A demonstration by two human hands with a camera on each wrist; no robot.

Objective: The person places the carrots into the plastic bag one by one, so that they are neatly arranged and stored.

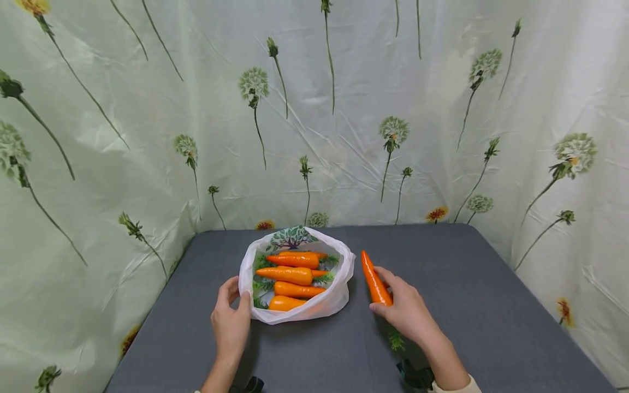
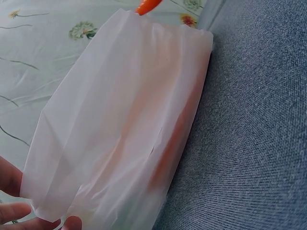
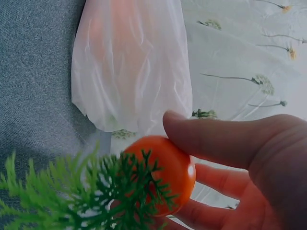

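A white plastic bag [image 1: 339,300] with a tree print inside sits on the table, its mouth facing up and toward me. Several orange carrots [image 1: 287,275] with green tops lie stacked in it. My left hand [image 1: 230,325] holds the bag's left edge, thumb in front; the left wrist view has the fingers at the bag's [image 2: 110,120] lower corner. To the right of the bag, my right hand [image 1: 410,308] grips another carrot [image 1: 375,281] by its thick end, tip pointing away from me. Its leafy green top [image 3: 96,191] hangs below the hand in the right wrist view.
The dark grey table [image 1: 467,284] extends on both sides of the bag. A pale curtain [image 1: 344,136] printed with dandelions hangs behind and along the sides. Black wrist straps [image 1: 415,376] are worn below the hands.
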